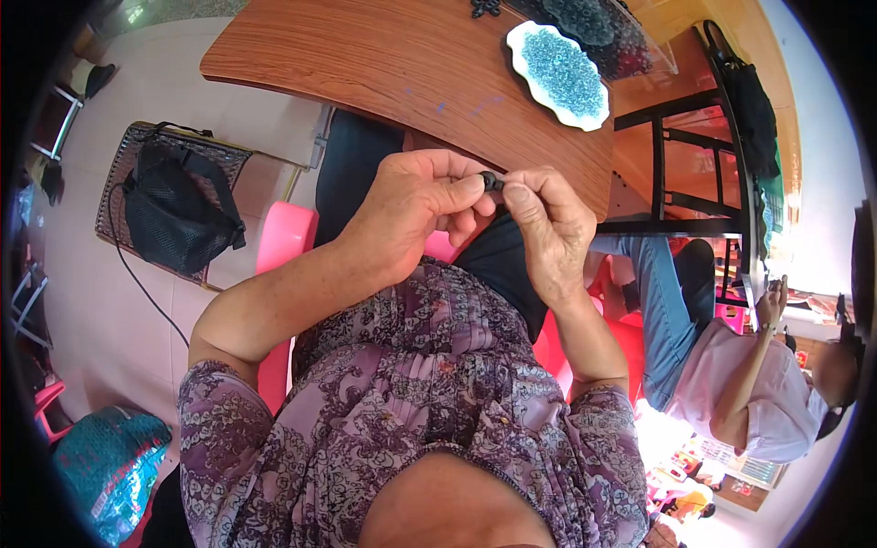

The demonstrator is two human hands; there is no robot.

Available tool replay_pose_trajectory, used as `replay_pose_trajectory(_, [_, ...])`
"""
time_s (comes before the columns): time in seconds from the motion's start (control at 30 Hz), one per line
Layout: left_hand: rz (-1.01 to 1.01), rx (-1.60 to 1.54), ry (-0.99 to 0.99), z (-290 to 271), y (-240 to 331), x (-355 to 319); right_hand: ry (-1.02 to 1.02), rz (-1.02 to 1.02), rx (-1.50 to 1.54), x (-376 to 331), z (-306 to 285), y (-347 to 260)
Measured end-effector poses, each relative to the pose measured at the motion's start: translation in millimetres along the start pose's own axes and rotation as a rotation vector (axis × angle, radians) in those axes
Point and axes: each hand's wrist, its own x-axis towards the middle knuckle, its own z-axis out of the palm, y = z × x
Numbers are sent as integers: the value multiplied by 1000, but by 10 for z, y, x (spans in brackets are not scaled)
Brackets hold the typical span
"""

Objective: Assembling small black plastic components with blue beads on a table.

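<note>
Head cam: L hand (411, 205) and R hand (553, 224) are meeting near img ctr, just off the near edge of the brown wood-grain table (365, 55), both working one small black piece (491, 181). Piece is sitting btwn the two sets of fingertips, not in either palm. L thumb (466, 190) & index are pinching its left end, tips nearly closed; other L fingers are curling loosely below. R thumb (518, 194) & index are closing on its right end, tips almost together; remaining R fingers are folding in behind. Mid part of piece is showing in the narrow gap btwn hands; exact shape is too small to tell.

On table: white wavy-rim dish (518, 46) is holding lots of clear bluish beads (562, 78), upper R, well apart from hands. Clear tray (665, 62) w/ dark stuff is lying just beyond dish; small black item (485, 7) is lying at top edge, L of tray.

Bkgd: black mesh bag (178, 210) is resting on a woven seat, L side; teal bag (114, 470) is standing lower L. Another person (749, 393) is sitting at R, pale top & jeans.
</note>
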Motion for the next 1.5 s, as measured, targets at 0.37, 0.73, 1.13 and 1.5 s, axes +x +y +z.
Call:
replay_pose_trajectory(0.37, [203,194,13,51,-12,15,-39,-489,-458,80,31,-28])
replay_pose_trajectory(0.73, [279,338,36,60,-30,7,-139,-11,-124,8,-16,-77])
replay_pose_trajectory(1.13, [112,135,-14,10,6,16,-164,-4,-45,5,-32,-43])
replay_pose_trajectory(1.5, [-18,-12,-65,-29,43,18,-160,61,112,21,-34,5])
